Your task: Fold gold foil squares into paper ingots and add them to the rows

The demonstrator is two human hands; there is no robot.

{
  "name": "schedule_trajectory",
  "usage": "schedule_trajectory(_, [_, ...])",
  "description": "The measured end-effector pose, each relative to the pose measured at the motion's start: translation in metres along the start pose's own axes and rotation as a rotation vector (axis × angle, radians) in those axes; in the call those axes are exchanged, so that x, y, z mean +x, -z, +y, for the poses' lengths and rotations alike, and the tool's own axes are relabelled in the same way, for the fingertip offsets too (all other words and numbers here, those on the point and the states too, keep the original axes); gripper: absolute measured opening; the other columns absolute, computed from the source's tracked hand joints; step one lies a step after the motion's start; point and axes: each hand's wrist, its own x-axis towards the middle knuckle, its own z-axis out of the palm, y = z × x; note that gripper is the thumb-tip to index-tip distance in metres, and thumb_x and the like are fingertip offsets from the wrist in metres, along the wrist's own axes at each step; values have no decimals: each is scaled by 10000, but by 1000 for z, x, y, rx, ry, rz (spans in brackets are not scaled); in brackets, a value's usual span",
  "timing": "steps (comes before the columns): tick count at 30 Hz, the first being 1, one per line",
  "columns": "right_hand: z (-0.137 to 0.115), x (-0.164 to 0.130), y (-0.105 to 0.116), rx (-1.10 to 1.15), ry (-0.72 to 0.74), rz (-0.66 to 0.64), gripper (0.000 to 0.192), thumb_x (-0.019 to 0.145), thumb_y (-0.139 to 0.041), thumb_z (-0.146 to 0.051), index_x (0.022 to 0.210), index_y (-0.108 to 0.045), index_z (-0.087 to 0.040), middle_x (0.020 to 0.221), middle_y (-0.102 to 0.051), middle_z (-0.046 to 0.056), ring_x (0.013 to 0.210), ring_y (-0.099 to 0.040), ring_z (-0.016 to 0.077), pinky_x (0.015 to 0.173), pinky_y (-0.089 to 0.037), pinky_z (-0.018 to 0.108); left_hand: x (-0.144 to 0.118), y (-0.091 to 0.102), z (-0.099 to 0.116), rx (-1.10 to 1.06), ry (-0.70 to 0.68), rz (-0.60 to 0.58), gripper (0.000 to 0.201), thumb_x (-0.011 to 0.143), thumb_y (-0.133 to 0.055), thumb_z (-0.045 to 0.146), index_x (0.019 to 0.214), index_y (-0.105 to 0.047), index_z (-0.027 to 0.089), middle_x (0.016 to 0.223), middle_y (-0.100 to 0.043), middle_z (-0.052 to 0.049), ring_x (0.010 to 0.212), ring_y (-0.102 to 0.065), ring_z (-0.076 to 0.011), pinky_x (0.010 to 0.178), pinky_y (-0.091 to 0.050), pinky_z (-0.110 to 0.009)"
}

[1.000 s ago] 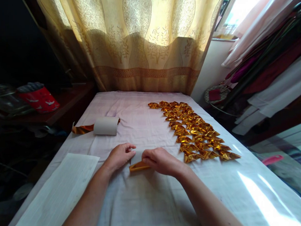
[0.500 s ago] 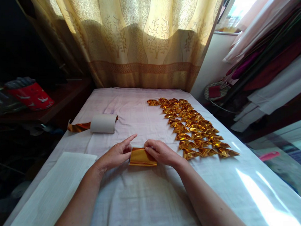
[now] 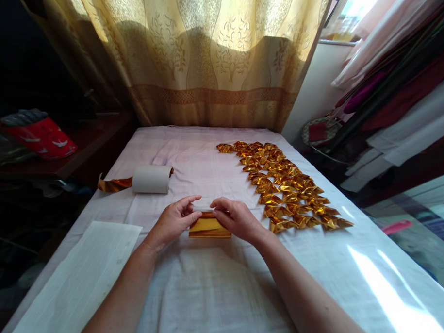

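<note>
One gold foil sheet (image 3: 208, 226) lay on the table (image 3: 212, 293), its long axis running left to right, pinched at its far edge by the left hand (image 3: 174, 220) and right hand (image 3: 235, 218). Beyond lay one paper roll (image 3: 151, 179) and dozens of folded gold pieces (image 3: 286, 186).

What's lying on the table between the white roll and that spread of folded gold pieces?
Nothing: in the head view, only bare white cloth lies between the white roll and the folded gold pieces.

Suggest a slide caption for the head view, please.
Both hands, left hand and right hand, pinch a gold foil sheet beside rows of folded gold pieces.
</note>
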Motion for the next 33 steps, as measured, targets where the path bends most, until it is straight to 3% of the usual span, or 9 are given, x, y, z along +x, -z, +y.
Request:
schedule_trajectory(3, [1, 0, 7, 16, -53, -48, 197, 887, -605, -273, 1060, -677, -212, 817, -711, -3, 704, -604, 124, 659, -417, 222, 0, 1, 1, 22, -8, 22, 535, 719, -682, 406, 1195, -665, 163, 728, -581, 18, 632, -544, -122, 589, -434, -239])
schedule_trajectory(8, [7, -1, 22, 79, -155, -116, 155, 838, -647, -325, 878, -709, -188, 725, -668, -14, 660, -563, 119, 628, -410, 225, -1, 6, 3, 55, -6, 31, 474, 709, -683, 452, 1080, -688, 157, 729, -620, 0, 659, -575, -143, 600, -451, -244])
schedule_trajectory(15, [10, -1, 26, 214, -142, -96, 129, 800, -647, -303, 751, -670, -186, 670, -624, -28, 647, -528, 111, 614, -400, 220, -3, 10, 10, 138, -8, 38, 324, 706, -677, 478, 800, -662, 168, 657, -607, 18, 606, -546, -129, 565, -417, -228])
schedule_trajectory(26, [12, 0, 24, 224, -165, -85, 106, 783, -670, -289, 749, -683, -190, 655, -639, -32, 631, -533, 109, 600, -396, 217, -1, 10, 3, 158, 41, -2, 320, 688, -682, 485, 737, -664, 170, 667, -644, 2, 621, -568, -145, 571, -412, -236])
schedule_trajectory(33, [20, 1, 11, 120, -317, -124, 126, 800, -622, -268, 713, -677, -197, 601, -669, -31, 566, -552, 108, 536, -370, 206, -1, 3, -5, 217, 113, -53, 281, 694, -644, 458, 743, -650, 181, 642, -624, 13, 611, -554, -147, 556, -386, -234])
